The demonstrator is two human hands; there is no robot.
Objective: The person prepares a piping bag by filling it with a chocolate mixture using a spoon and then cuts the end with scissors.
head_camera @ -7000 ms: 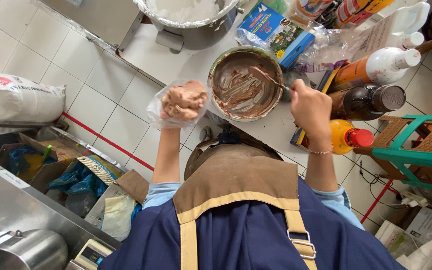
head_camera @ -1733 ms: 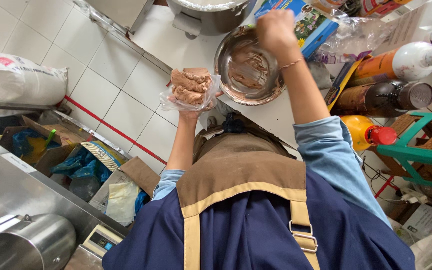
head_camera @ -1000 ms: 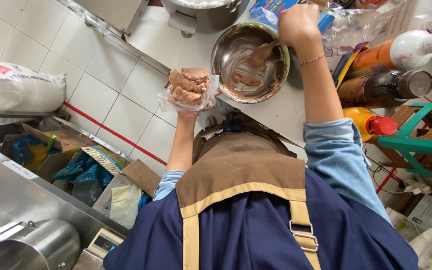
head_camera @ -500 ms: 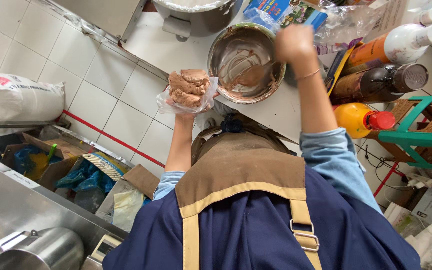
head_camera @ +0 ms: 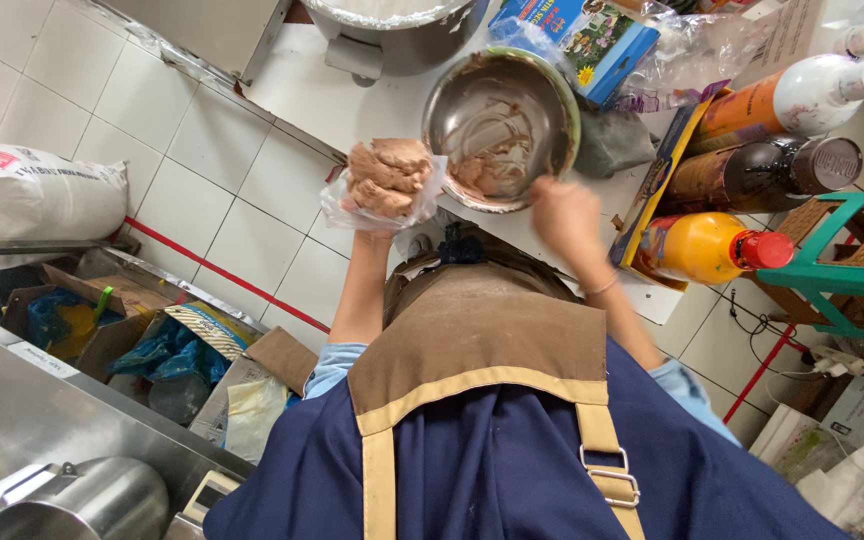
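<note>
Your left hand (head_camera: 384,225) is raised under a clear plastic bag (head_camera: 337,205) that carries lumps of brown paste (head_camera: 388,176); the hand is mostly hidden beneath the bag, so you cannot tell how its fingers sit, only that they bear the load from below. The bag hangs just left of the metal bowl (head_camera: 501,128), close to its rim.

Your right hand (head_camera: 564,212) is at the bowl's near edge, blurred, with its fingers curled shut. Whether they grip a tool you cannot tell. The bowl stands on the white tabletop (head_camera: 292,80), and brown paste is smeared over its inner wall.

Behind the bowl sits a large steel pot (head_camera: 392,35), and a blue carton (head_camera: 592,40) lies to its right. Right of the bowl lie a white-capped orange bottle (head_camera: 797,98), a dark bottle (head_camera: 767,170) and a yellow bottle with a red cap (head_camera: 707,250). A white sack (head_camera: 37,195) rests far left.
</note>
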